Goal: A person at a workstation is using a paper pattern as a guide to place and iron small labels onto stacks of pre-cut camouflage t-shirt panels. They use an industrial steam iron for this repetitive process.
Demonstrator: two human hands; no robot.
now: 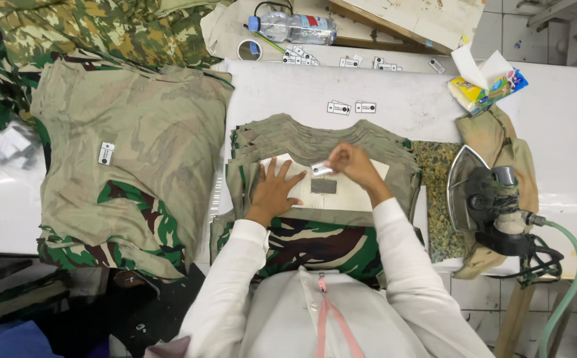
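Observation:
A stack of camouflage shirts [315, 142] lies collar-away on the white table [401, 93], with a pale card [355, 195] laid over the top shirt. My left hand [274, 190] rests flat on the card, fingers spread. My right hand [351, 164] pinches a small white label [321, 170] just above a grey patch [323, 186] on the card. Both arms wear white sleeves.
A second pile of camouflage shirts [129, 166] bearing a small label [105, 153] lies at left. A steam iron [480, 192] with a green hose [567, 278] sits at right on a cloth pad. Loose labels [351, 107], tape roll [249, 49], water bottle [292, 28] and a tissue pack [484, 89] lie at the back.

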